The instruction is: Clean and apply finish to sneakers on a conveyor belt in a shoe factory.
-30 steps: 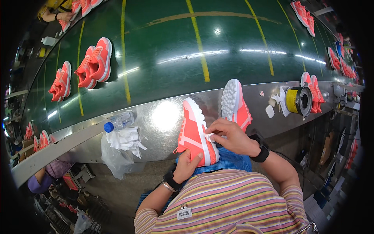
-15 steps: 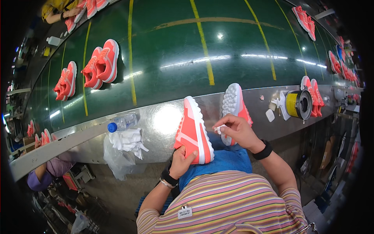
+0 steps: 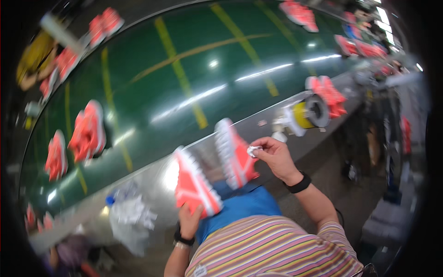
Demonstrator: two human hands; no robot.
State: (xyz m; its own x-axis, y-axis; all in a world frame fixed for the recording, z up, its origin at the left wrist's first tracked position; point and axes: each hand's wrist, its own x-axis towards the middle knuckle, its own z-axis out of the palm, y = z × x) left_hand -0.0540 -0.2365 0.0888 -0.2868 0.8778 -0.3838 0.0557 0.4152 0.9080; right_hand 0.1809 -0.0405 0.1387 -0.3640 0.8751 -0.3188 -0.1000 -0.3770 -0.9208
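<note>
My left hand [image 3: 188,220] is closed on the heel of a coral-pink sneaker [image 3: 193,187] with a white sole, its toe pointing away from me. Just to the right lies the second sneaker [image 3: 233,157], tipped so that its knobbly white sole faces left. Beside that shoe's upper, my right hand [image 3: 275,159] pinches a small crumpled white wad [image 3: 253,151] between thumb and fingers. The wad looks like cloth or tissue; blur hides which. Whether it touches the shoe I cannot tell.
A green belt [image 3: 138,106] with yellow lines carries more coral sneakers [image 3: 87,131]. On the metal ledge [image 3: 161,194] stand a tin [image 3: 301,115] with a yellow band, another sneaker pair [image 3: 326,97], and white cloths [image 3: 131,212] by a blue-capped bottle [image 3: 110,199]. Another person [image 3: 39,57] works across the belt.
My view has turned and tilted, blurring the scene. My right hand with the white wad has moved from between the two sneakers to the right sneaker's outer side. My left hand keeps its hold.
</note>
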